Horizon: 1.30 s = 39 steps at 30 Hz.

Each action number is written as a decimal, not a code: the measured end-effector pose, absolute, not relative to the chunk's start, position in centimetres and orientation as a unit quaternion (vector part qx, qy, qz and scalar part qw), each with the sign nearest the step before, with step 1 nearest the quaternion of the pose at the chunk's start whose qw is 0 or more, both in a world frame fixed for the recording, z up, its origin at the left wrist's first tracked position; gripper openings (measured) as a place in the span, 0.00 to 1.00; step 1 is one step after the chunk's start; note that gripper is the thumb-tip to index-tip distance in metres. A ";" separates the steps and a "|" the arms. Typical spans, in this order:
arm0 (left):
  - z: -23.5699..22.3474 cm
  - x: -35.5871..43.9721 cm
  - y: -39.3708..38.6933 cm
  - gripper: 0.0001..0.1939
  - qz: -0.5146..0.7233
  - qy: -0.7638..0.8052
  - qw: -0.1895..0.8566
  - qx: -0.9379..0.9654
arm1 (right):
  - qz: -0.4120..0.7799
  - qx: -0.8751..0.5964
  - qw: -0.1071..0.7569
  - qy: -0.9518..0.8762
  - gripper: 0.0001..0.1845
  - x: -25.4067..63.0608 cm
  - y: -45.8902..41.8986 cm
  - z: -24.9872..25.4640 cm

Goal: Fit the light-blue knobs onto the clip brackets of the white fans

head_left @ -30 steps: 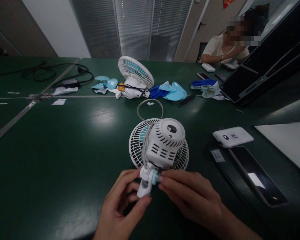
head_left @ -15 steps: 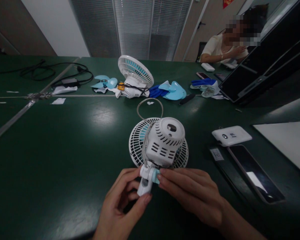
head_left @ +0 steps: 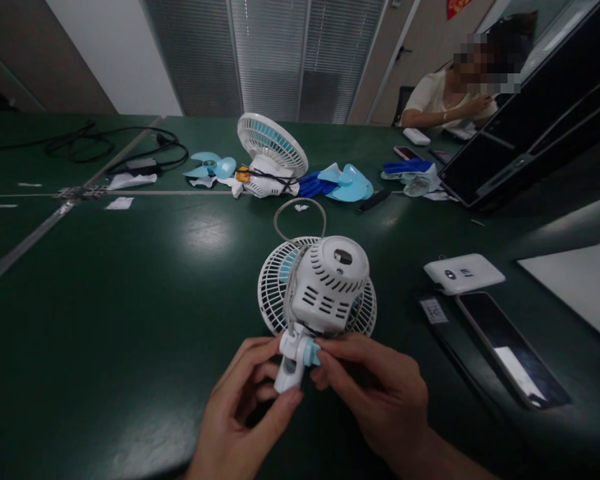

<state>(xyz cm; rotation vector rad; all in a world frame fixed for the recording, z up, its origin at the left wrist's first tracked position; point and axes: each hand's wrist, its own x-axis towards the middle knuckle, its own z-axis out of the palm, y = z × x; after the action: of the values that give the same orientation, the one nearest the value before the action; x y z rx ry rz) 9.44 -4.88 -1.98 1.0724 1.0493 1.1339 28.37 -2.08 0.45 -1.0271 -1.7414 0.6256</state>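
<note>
One white fan bracket [head_left: 287, 382] sits between both hands [head_left: 235, 417] [head_left: 387, 393].

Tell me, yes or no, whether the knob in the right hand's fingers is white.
No, the right hand pinches a light-blue knob, while the white part is the bracket that the left hand holds.

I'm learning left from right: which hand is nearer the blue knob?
Right: the right hand pinches the blue knob; the left hand holds the white bracket beside it.
</note>
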 end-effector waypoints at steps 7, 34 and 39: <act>-1.7 9.4 -5.0 0.18 0.494 0.452 0.589 0.453 | 0.037 -0.300 0.384 -0.872 0.13 31.3 -1.4 1.4; -1.5 9.6 -4.9 0.16 0.498 0.465 0.575 0.452 | 0.178 -0.387 0.476 -0.769 0.09 28.6 -1.5 0.5; -1.4 9.5 -4.9 0.16 0.494 0.459 0.585 0.451 | 0.154 -0.373 0.466 -0.787 0.11 29.2 -1.5 0.2</act>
<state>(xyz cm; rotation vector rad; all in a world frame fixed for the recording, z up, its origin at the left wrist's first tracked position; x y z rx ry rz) 9.53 -4.93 -1.43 1.0531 1.0706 1.1518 29.22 -1.54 0.22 -0.9161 -1.9323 0.3788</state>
